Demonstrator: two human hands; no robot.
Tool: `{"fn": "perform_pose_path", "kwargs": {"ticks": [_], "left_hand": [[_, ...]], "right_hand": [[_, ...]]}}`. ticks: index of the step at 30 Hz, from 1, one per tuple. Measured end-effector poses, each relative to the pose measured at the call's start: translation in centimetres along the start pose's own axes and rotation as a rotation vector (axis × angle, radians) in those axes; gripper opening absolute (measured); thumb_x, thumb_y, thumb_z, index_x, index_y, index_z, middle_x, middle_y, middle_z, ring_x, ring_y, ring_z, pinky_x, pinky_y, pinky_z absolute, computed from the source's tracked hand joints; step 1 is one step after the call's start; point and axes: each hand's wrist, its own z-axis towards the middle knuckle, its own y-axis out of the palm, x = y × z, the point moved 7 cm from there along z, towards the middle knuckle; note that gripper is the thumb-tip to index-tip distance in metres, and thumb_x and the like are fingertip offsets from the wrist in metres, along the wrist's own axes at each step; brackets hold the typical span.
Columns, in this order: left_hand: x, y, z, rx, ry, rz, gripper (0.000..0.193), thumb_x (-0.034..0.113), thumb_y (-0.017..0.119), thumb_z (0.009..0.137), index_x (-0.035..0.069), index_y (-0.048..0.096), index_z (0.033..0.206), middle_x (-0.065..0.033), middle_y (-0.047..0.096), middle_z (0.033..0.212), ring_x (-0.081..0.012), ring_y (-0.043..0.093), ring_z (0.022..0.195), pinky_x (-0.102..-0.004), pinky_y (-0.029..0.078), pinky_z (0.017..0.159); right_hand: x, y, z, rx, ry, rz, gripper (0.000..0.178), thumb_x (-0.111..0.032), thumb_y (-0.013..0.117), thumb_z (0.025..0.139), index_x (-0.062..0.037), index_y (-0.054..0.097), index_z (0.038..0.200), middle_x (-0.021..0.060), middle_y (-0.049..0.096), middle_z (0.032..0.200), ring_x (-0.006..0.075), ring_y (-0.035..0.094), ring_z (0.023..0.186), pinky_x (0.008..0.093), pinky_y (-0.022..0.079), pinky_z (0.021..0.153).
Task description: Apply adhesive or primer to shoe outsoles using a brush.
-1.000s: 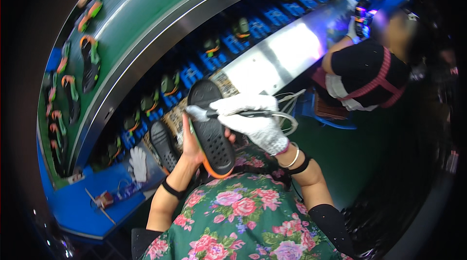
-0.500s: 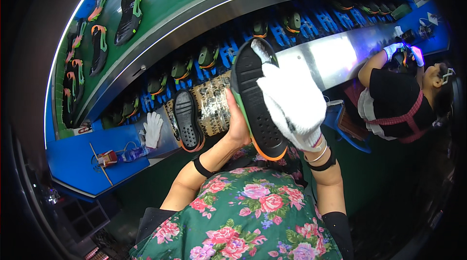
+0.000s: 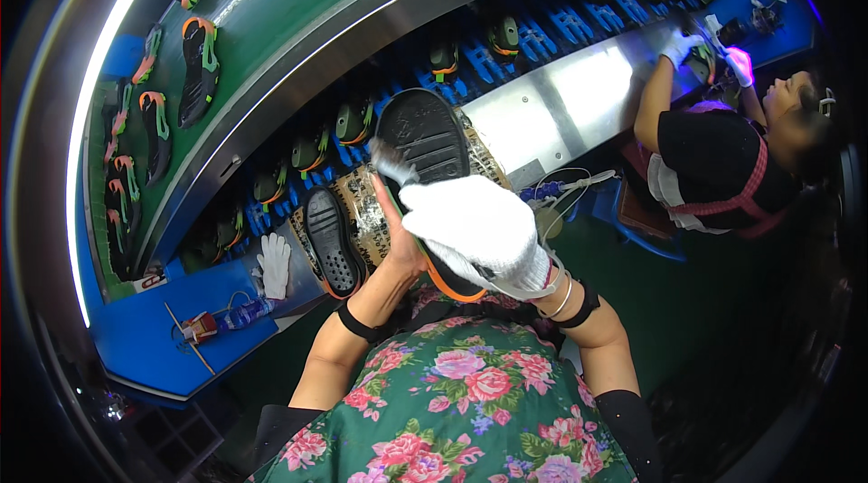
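A black shoe sole (image 3: pixel 423 132) with a green and orange side wall is tilted up in front of me, ridged inner face showing. My bare left hand (image 3: pixel 398 246) supports it along its left side, fingers closed behind it and mostly hidden. My right hand (image 3: pixel 479 225), in a white knit glove, is closed on a small brush; its pale, motion-blurred bristles (image 3: pixel 391 161) are at the sole's left edge. The glove covers the brush's handle and the middle of the sole.
A second black sole (image 3: pixel 333 243) lies on taped cardboard (image 3: pixel 363 212) to the left. A blue side table (image 3: pixel 149 331) carries a spare white glove (image 3: pixel 274 266) and a bottle (image 3: pixel 244 313). Shoes line a rack beyond, below a green conveyor (image 3: pixel 271 22). A co-worker (image 3: pixel 701 157) sits at right.
The brush has moved from the sole's upper right edge to its left edge. My right hand has shifted left and now covers more of the sole. My view has turned slightly.
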Motion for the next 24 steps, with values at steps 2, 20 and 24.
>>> {"fn": "perform_pose_path", "kwargs": {"ticks": [2, 20, 24], "left_hand": [[0.0, -2.0, -0.7, 0.444, 0.082, 0.120, 0.102, 0.091, 0.021, 0.090, 0.014, 0.045, 0.153, -0.0097, 0.057, 0.145, -0.0281, 0.056, 0.132, -0.0454, 0.044, 0.114], [0.8, -0.3, 2.0, -0.071, 0.087, 0.003, 0.108, 0.094, 0.034, 0.084, 0.012, 0.042, 0.153, -0.0121, 0.057, 0.142, -0.0310, 0.058, 0.126, -0.0483, 0.048, 0.110], [1.2, -3.1, 1.1, 0.346, 0.132, 0.320, 0.112, 0.097, 0.034, 0.080, 0.010, 0.046, 0.149, -0.0155, 0.060, 0.138, -0.0335, 0.062, 0.120, -0.0506, 0.050, 0.107]], "right_hand": [[0.0, 0.0, -0.3, 0.011, -0.020, 0.077, 0.033, -0.006, 0.077, 0.082, -0.0047, 0.077, 0.115, 0.0128, 0.075, 0.116, 0.0294, 0.071, 0.101, 0.0378, 0.058, 0.086], [-0.1, 0.4, -1.4, 0.042, -0.035, -0.014, 0.033, -0.003, 0.076, 0.081, -0.0070, 0.077, 0.114, 0.0109, 0.076, 0.116, 0.0287, 0.072, 0.104, 0.0382, 0.058, 0.091], [0.8, -0.2, -1.5, 0.080, 0.062, 0.227, 0.031, -0.004, 0.078, 0.079, -0.0075, 0.079, 0.110, 0.0097, 0.077, 0.110, 0.0267, 0.074, 0.096, 0.0386, 0.058, 0.089]]}}
